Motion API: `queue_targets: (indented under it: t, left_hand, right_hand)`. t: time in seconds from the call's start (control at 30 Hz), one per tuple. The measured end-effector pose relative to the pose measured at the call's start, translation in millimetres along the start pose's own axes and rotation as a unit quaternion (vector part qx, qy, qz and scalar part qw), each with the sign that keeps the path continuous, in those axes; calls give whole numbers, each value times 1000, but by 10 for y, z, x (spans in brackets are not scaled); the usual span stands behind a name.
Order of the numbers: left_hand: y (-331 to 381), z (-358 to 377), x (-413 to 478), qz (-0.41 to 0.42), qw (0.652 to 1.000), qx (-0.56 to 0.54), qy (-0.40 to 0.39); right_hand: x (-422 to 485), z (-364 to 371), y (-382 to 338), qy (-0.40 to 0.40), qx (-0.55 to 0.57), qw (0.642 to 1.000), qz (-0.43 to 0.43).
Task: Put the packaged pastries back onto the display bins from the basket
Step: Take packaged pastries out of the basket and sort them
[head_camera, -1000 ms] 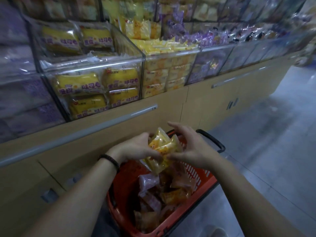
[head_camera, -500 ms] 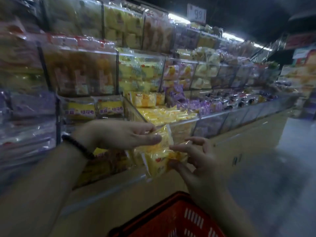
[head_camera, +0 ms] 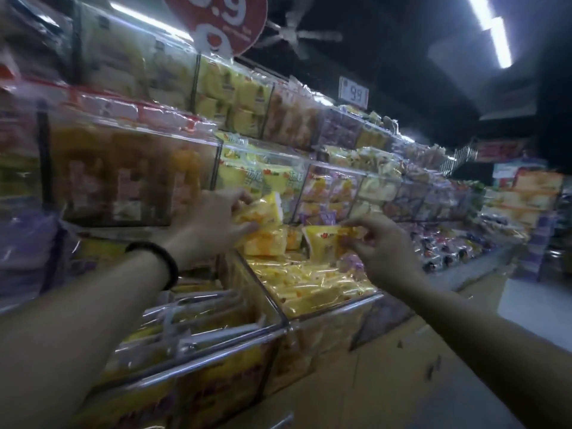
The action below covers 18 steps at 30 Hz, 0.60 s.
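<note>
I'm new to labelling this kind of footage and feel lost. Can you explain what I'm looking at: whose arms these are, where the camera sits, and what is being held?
There is no machine here. One camera, worn on a person's head, looks forward and down, so the two bare arms are the wearer's own. The left hand, with a dark wristband, grips a yellow pastry packet. The right hand pinches another yellow packet in its fingers. Both are over a clear display bin of similar yellow packets. The basket is out of view.
</note>
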<state>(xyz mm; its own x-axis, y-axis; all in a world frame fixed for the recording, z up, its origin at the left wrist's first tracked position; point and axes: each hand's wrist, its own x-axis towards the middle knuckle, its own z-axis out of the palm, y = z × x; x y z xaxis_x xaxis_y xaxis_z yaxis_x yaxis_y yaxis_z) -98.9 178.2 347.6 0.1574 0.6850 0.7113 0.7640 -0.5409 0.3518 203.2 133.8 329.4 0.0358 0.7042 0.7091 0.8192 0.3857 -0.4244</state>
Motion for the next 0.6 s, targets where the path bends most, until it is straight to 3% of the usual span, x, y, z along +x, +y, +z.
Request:
queue_targets:
  t: [0.17,0.27,0.6]
  left_hand:
    - [-137,60,-34,3,996,-33,84]
    - [-168,124,-39,10,996,22,81]
    - [-171,165,-39,-27,999,0,41]
  right_hand:
    - [646,566,71,-4,-36,998,56]
    - [914,918,103,-49,-27,993,107]
    - [1035,1423,-29,-166,-52,976,134]
